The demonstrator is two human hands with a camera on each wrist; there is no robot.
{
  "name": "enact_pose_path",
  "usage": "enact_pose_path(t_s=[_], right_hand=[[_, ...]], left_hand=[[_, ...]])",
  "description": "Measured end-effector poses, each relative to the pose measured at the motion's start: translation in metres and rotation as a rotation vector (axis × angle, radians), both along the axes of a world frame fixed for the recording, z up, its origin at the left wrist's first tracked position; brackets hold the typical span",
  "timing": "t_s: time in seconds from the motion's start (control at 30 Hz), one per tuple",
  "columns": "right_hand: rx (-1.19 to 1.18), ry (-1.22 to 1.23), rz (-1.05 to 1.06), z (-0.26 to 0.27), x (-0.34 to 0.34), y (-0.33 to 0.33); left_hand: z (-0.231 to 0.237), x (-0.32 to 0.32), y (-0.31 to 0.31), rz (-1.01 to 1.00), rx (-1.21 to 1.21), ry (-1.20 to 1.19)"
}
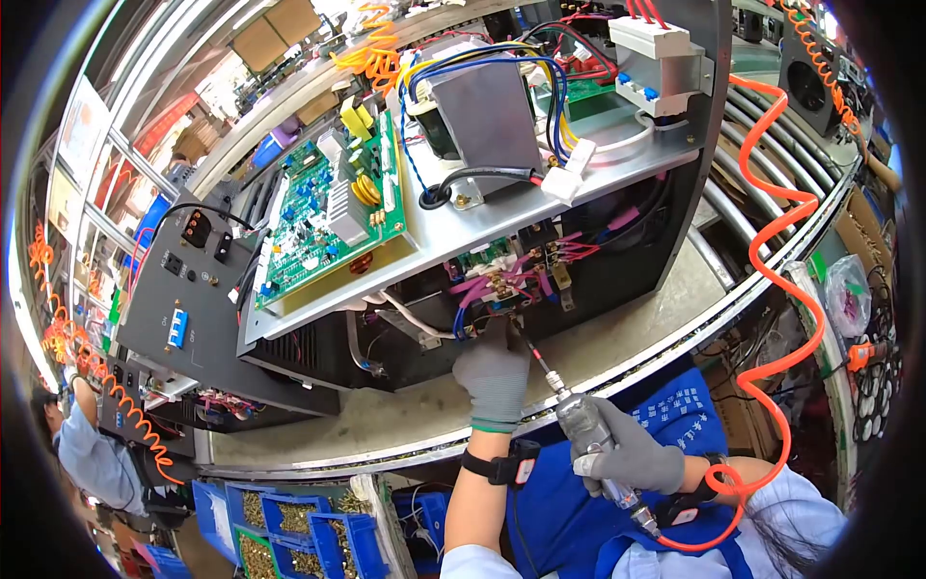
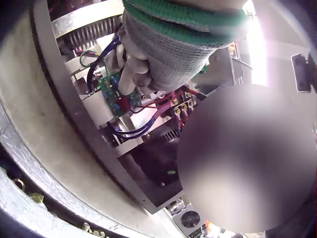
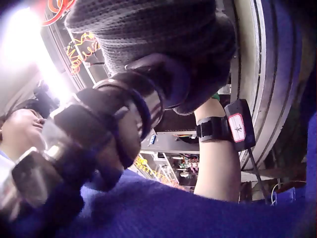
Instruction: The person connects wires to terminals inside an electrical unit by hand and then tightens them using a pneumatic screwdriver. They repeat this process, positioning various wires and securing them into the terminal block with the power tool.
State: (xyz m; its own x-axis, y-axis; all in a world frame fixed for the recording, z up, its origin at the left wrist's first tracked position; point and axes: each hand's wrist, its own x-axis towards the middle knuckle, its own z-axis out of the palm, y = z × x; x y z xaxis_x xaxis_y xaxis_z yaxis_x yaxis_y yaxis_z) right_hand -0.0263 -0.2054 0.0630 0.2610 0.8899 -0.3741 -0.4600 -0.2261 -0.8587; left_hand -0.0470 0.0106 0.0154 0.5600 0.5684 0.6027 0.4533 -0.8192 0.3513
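Observation:
My right hand (image 1: pixel 639 454), in a grey glove, grips an air screwdriver (image 1: pixel 584 425), its fingers wrapped round the metal body. The long bit (image 1: pixel 536 355) points up and left into the lower bay of a black equipment cabinet (image 1: pixel 617 299). My gloved left hand (image 1: pixel 494 376) reaches into that bay, right beside the bit's tip. In the left wrist view its bent fingers (image 2: pixel 130 74) are at a small green circuit board (image 2: pixel 113 94), among blue wires and red leads (image 2: pixel 158 103); what lies between the fingertips is hidden. The screwdriver (image 3: pixel 99 124) fills much of the right wrist view.
Above the bay, a metal shelf carries a large green circuit board (image 1: pixel 328 212) and a grey boxed transformer (image 1: pixel 477 106). An orange coiled air hose (image 1: pixel 810 318) hangs at the right. Blue bins (image 1: pixel 362 536) of small screws stand lower left. Another person (image 1: pixel 96 444) works at far left.

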Motion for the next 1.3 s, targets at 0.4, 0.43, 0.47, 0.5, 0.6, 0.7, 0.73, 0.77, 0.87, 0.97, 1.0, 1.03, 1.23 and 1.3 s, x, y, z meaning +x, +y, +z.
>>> enact_pose_path(t_s=[0.4,0.43,0.47,0.5,0.6,0.7,0.73,0.77,0.87,0.97,1.0,1.03,1.23,1.3], right_hand=[[-0.020,0.021,-0.110,0.003,-0.009,0.005],[-0.018,0.023,-0.113,0.002,-0.009,0.005],[-0.004,0.039,-0.134,0.000,-0.010,0.006],[0.009,0.054,-0.154,-0.002,-0.009,0.007],[-0.020,0.097,-0.149,0.004,-0.005,0.009],[-0.017,0.123,-0.134,0.010,-0.002,0.009],[-0.017,0.123,-0.135,0.013,0.002,0.009],[-0.026,0.103,-0.090,0.016,0.006,0.009],[-0.042,0.083,-0.029,0.024,0.018,0.011],[-0.036,0.106,0.012,0.025,0.029,0.011],[-0.018,0.131,0.044,0.022,0.032,0.010],[-0.018,0.131,0.044,0.017,0.035,0.010],[0.372,1.122,-0.017,-0.012,0.034,0.009],[0.299,0.860,-0.014,-0.015,0.028,0.010]], left_hand=[[0.001,0.007,-0.001,0.042,0.015,-0.046],[0.000,0.007,-0.001,0.042,0.012,-0.057],[0.000,0.007,-0.001,0.044,0.009,-0.067],[0.001,0.007,-0.001,0.043,0.011,-0.067],[0.002,0.007,-0.002,0.046,0.007,-0.056],[0.002,0.007,-0.003,0.052,0.045,-0.030],[0.003,0.005,-0.003,0.035,0.026,-0.006],[0.004,0.004,-0.002,0.020,0.009,0.018],[0.007,0.001,-0.001,0.017,0.034,-0.009],[0.006,0.001,-0.001,0.055,0.027,0.041],[0.005,0.001,-0.002,0.054,0.026,0.042],[0.003,0.000,-0.001,0.051,0.043,0.018],[-0.004,-0.001,-0.001,0.072,0.055,-0.018],[-0.008,-0.008,0.004,0.102,0.022,0.008]])
